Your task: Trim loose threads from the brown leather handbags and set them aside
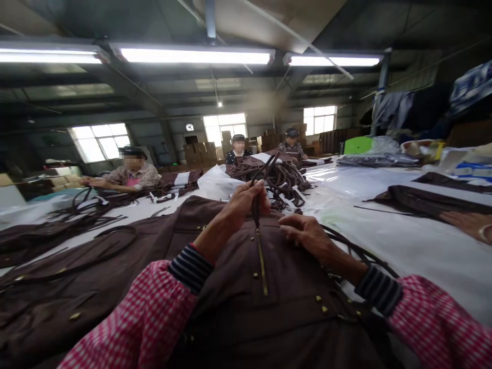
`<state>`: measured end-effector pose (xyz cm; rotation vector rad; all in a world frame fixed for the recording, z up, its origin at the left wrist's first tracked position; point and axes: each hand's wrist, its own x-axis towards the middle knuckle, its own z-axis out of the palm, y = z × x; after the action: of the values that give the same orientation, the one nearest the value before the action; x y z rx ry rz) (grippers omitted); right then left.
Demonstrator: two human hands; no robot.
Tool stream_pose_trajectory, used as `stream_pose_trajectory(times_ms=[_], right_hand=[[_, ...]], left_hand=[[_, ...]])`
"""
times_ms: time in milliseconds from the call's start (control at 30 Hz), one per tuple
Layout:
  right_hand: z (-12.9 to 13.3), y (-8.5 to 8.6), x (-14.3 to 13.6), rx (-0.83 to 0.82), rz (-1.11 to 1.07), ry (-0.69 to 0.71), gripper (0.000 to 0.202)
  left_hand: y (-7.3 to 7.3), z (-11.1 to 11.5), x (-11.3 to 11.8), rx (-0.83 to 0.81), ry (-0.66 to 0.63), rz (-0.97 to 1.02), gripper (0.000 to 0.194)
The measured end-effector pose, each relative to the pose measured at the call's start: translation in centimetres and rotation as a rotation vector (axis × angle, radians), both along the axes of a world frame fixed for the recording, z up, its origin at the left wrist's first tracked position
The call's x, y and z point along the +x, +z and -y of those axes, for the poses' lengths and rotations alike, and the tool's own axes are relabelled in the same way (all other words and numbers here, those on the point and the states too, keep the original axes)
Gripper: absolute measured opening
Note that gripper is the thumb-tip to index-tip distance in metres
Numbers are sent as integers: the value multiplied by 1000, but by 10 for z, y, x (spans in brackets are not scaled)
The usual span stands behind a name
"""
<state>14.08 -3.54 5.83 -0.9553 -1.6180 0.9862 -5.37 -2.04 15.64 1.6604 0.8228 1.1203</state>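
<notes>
A dark brown bag (230,307) is laid on a white table (415,256), directly before the person, with both hands placed at its top.
The right hand (305,233) is rested loosely on the bag, fingers parted and bent, nothing seen held; the leather is probably best kept flat by light pressure there. By the left hand (244,202), a thin dark strap (256,207) is pinched narrowly and raised above the brass zip (262,264). It should likely be drawn gently, in line with the teeth, so that nothing is puckered or twisted.
</notes>
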Motion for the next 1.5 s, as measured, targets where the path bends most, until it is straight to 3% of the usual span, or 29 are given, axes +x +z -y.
stream_pose_trajectory(times_ms=[67, 133, 267, 300, 367, 433, 500, 600, 667, 733, 867, 933, 1000, 1100, 1167, 1233, 1300, 1400, 1500], right_hand=[[1, -5, 25, -3, -1, -129, 32], [-1, -10, 51, -17, -2, -228, 32], [-8, -21, 85, -111, 76, -278, 33], [-10, -24, 87, -115, 120, -259, 32], [-15, -26, 86, -42, 244, -225, 30], [-20, -25, 81, 116, 410, -223, 29], [-25, -24, 76, 255, 608, -241, 34], [-29, -24, 70, 303, 918, -277, 30], [-30, -25, 70, 317, 1058, -307, 28], [-29, -25, 76, 345, 1123, -318, 29], [-26, -18, 110, 300, 1156, -264, 31], [-23, -9, 135, 216, 1164, -235, 30], [-15, 7, 159, 85, 1052, -132, 27], [15, 47, 176, -109, 518, 139, 38], [42, 81, 171, -107, 120, 238, 54], [65, 114, 158, -22, -136, 389, 56], [77, 136, 143, 37, -324, 572, 55], [71, 135, 122, 67, -485, 593, 51], [61, 101, 97, 87, -294, 395, 51]], left_hand=[[8, 9, 0, -24, -78, -157, 38], [18, 29, 2, -73, -249, -443, 38], [38, 82, -10, -376, -606, -1037, 37], [44, 91, -18, -441, -608, -1125, 39], [58, 98, -33, -427, -482, -1195, 41], [70, 92, -40, -306, -332, -1169, 43], [74, 77, -33, -129, -220, -1130, 46], [55, 48, 1, 190, -78, -1171, 44], [27, 29, 29, 330, -4, -1240, 36], [-5, 13, 54, 445, 48, -1250, 45], [-57, -5, 87, 468, 47, -1168, 76], [-69, -7, 96, 468, 47, -1143, 75], [-71, -7, 103, 485, 47, -1121, 69], [-57, -5, 104, 508, 10, -1031, 56], [-37, -5, 94, 472, -71, -875, 46], [-12, -3, 71, 368, -163, -699, 32], [15, 1, 36, 244, -218, -646, 20], [50, 15, -30, 161, -211, -799, 28], [75, 31, -93, -135, 0, -942, 63]])
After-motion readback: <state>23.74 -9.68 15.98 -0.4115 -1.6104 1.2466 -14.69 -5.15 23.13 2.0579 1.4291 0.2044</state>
